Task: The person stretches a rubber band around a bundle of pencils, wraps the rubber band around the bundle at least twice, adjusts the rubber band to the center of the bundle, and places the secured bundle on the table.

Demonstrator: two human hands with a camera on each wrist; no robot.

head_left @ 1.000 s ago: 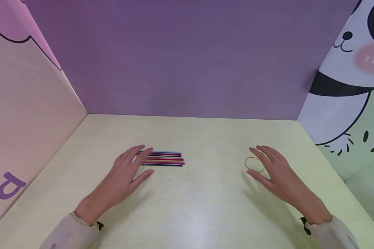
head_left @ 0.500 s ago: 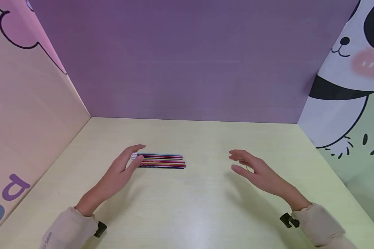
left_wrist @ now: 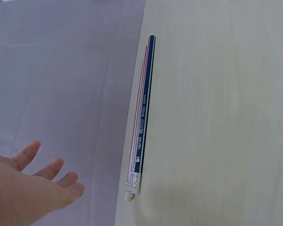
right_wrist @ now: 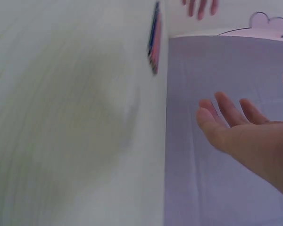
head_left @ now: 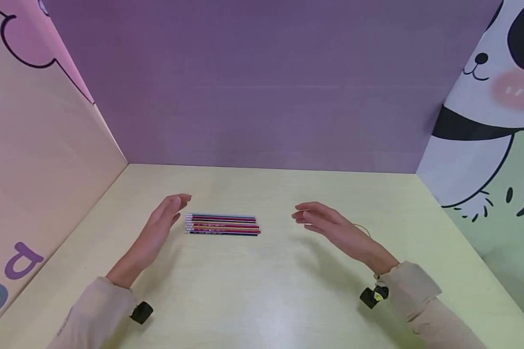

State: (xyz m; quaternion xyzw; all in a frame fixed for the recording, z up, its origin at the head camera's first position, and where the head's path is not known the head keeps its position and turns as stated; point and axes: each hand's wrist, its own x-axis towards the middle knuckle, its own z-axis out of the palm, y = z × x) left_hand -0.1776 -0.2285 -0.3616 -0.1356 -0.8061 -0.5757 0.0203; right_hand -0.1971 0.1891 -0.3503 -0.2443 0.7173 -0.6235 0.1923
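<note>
Several pencils (head_left: 222, 225) lie side by side on the table, white eraser ends to the left; in the left wrist view a dark blue pencil (left_wrist: 145, 108) is nearest. Just left of the eraser ends my left hand (head_left: 156, 232) hovers with nothing in it, fingers loosely extended. To the right of the pencils, apart from them, my right hand (head_left: 332, 230) is held above the table, its fingers relaxed and holding nothing. Behind that hand a thin yellow ring (head_left: 363, 228), like a rubber band, lies on the table, mostly hidden by the hand.
The pale wooden table (head_left: 262, 291) meets a purple wall (head_left: 270, 97) at the back. Printed panels stand at both sides, the right panel (head_left: 493, 160) showing a panda. Small black devices are strapped at both wrists, one by the left sleeve (head_left: 100, 310).
My right hand has moved left, past the yellow ring and toward the pencils. My left hand has drawn back leftward from over the pencils, uncovering their eraser ends. Pencils and ring stay put.
</note>
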